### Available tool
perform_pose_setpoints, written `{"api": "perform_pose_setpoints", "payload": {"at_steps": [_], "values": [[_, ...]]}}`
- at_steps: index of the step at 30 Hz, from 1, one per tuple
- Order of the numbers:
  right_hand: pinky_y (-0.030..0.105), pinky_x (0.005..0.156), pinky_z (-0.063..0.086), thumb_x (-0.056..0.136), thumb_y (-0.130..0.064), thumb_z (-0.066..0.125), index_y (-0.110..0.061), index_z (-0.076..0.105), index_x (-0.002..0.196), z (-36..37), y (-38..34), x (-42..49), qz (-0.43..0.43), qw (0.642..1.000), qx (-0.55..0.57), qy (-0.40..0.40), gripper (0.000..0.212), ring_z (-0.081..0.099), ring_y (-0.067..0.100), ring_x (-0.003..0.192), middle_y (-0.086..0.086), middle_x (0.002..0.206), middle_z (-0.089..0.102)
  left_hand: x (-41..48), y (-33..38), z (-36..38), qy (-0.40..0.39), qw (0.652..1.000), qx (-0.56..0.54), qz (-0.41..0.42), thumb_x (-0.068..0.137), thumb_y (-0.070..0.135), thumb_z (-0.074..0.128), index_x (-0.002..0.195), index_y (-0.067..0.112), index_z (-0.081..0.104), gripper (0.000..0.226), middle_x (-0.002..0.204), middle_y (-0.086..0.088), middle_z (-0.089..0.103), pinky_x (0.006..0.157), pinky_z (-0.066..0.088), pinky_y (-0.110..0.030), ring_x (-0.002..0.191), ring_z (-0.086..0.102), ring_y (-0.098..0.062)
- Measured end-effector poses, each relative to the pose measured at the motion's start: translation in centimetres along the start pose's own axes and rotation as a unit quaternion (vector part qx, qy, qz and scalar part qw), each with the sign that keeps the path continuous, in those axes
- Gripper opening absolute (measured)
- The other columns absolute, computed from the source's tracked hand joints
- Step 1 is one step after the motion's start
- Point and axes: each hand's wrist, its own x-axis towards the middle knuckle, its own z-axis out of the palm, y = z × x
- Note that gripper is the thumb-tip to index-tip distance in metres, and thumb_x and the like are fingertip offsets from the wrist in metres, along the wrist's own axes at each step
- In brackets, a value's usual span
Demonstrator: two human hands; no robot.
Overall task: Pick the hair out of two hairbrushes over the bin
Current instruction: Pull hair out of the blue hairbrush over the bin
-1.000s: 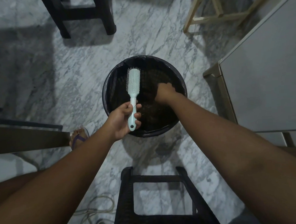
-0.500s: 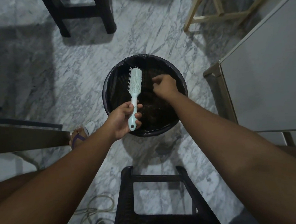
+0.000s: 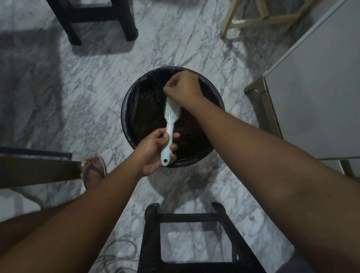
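Left hand (image 3: 153, 153) grips the handle of the pale-green hairbrush (image 3: 171, 115) over the black-lined bin (image 3: 124, 126). Right hand (image 3: 183, 87) is curled at the brush's far end.

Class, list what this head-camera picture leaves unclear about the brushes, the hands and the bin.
Head view: the far end of the hairbrush is hidden under the right hand.
Whether that hand pinches any hair: too fine and dark to tell.
What lies in the bin: too dark.
The second brush: not in view.
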Motion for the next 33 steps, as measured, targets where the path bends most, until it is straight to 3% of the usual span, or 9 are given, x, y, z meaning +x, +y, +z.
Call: {"api": "perform_pose_setpoints", "payload": {"at_steps": [4,9,13,17,22,25,27,30,33], "values": [[0.016,0.076,0.049,0.084,-0.026,0.075,-0.013,0.082,0.087,-0.8,-0.1,0.4,0.013,0.999,0.030,0.011,0.016,0.071,0.010,0.087,0.001,0.090,0.078,-0.1,0.2,0.0,-0.006,1.000,-0.003,0.007,0.103,0.010,0.042,0.123,0.009,0.051,0.022,0.108,-0.005,0.061,0.053,0.044,-0.028,0.066,0.052,-0.014],[0.026,0.082,0.057,0.084,-0.027,0.074,-0.014,0.082,0.082,-1.0,-0.4,0.6,0.054,0.989,0.128,0.054,0.015,0.072,0.011,0.084,0.001,0.084,0.078,-0.2,0.5,-0.1,-0.018,1.000,-0.007,0.007,0.102,0.009,0.043,0.123,0.010,0.052,0.022,0.107,-0.005,0.062,0.053,0.044,-0.028,0.067,0.051,-0.015],[0.037,0.077,0.063,0.086,-0.014,0.074,-0.013,0.075,0.074,-1.9,-0.5,1.1,0.105,0.950,0.284,0.078,0.013,0.076,0.015,0.071,0.004,0.075,0.076,-0.4,0.0,-0.3,-0.022,0.999,-0.026,0.000,0.102,0.009,0.042,0.123,0.010,0.051,0.023,0.103,-0.004,0.064,0.052,0.045,-0.028,0.066,0.052,-0.015],[0.026,0.065,0.062,0.090,-0.005,0.070,0.000,0.074,0.090,-3.3,-0.4,0.5,0.117,0.917,0.371,0.092,0.007,0.071,0.016,0.066,0.014,0.085,0.076,-0.3,0.0,-1.3,-0.005,0.999,-0.045,0.012,0.102,0.010,0.042,0.127,0.009,0.050,0.026,0.106,-0.004,0.062,0.052,0.045,-0.028,0.066,0.053,-0.014],[0.029,0.073,0.061,0.089,-0.010,0.069,-0.007,0.077,0.085,-1.6,3.0,-0.9,0.115,0.971,0.203,0.042,0.009,0.068,0.014,0.065,0.014,0.083,0.077,-0.2,0.8,-2.0,0.015,0.997,-0.070,0.027,0.103,0.012,0.042,0.126,0.010,0.050,0.025,0.108,-0.003,0.063,0.052,0.046,-0.027,0.066,0.054,-0.012],[0.025,0.095,0.054,0.083,-0.008,0.071,-0.015,0.079,0.100,-0.2,5.2,-2.0,0.080,0.991,-0.037,-0.103,0.020,0.072,0.017,0.096,0.008,0.104,0.077,-0.2,1.2,-1.9,0.012,0.997,-0.066,0.026,0.102,0.012,0.043,0.126,0.009,0.051,0.026,0.109,-0.003,0.063,0.053,0.047,-0.027,0.067,0.054,-0.013],[0.027,0.099,0.052,0.081,-0.004,0.073,-0.016,0.075,0.111,0.3,5.4,-2.7,0.093,0.980,-0.082,-0.159,0.033,0.069,0.020,0.107,0.007,0.118,0.072,-0.2,1.3,-1.8,0.008,0.998,-0.062,0.025,0.102,0.012,0.043,0.126,0.009,0.052,0.026,0.109,-0.003,0.063,0.053,0.047,-0.028,0.067,0.054,-0.013],[0.034,0.099,0.054,0.082,0.001,0.064,-0.018,0.070,0.121,0.1,4.4,-2.8,0.101,0.988,-0.017,-0.117,0.044,0.066,0.022,0.110,0.009,0.124,0.069,-0.2,1.3,-1.8,-0.009,0.998,-0.062,0.019,0.101,0.011,0.044,0.125,0.009,0.053,0.026,0.107,-0.003,0.063,0.054,0.046,-0.028,0.067,0.054,-0.013],[0.043,0.088,0.057,0.090,0.003,0.044,-0.020,0.054,0.141,-0.7,1.8,-2.7,0.144,0.954,0.234,-0.124,0.057,0.064,0.021,0.101,0.005,0.122,0.065,-0.3,1.2,-1.8,-0.035,0.998,-0.058,0.005,0.100,0.011,0.043,0.127,0.009,0.052,0.028,0.103,-0.003,0.063,0.053,0.046,-0.027,0.067,0.053,-0.013]]}}
